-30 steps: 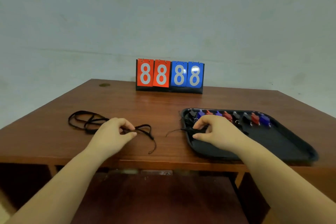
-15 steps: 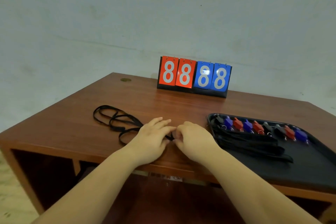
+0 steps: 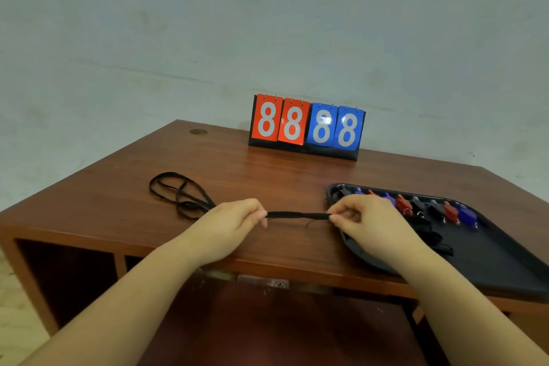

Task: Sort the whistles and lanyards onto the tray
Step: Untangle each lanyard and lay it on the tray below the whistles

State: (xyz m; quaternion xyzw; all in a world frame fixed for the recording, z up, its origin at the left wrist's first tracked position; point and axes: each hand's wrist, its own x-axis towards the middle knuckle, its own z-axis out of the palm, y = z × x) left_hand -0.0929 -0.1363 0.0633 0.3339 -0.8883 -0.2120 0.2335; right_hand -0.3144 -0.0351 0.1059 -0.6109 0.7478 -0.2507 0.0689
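The fingers of the left hand (image 3: pixel 234 224) pinch one end of a folded black lanyard (image 3: pixel 298 215), and the fingers of the right hand (image 3: pixel 367 221) pinch the other end, so the bundle is stretched level between them just above the worktop (image 3: pixel 267 178) near its front edge. Held taut at both ends like this, the strands stay gathered in one tidy strip, which looks meant to keep the lanyard compact for laying down; a loose thread hangs from its right part.

Just right of the right hand, the black tray (image 3: pixel 505 264) sits at the front right corner of the worktop and overhangs the front edge slightly. A row of whistles (image 3: pixel 427 205), red, blue and black, lines the tray's far side, and folded lanyards (image 3: pixel 430 236) already lie in front of them, partly hidden by the right hand.

Left of the left hand, a loose tangle of lanyards (image 3: pixel 181 193) waits on the worktop, not yet sorted. A flip scoreboard (image 3: pixel 307 126) showing eights stands at the back edge.
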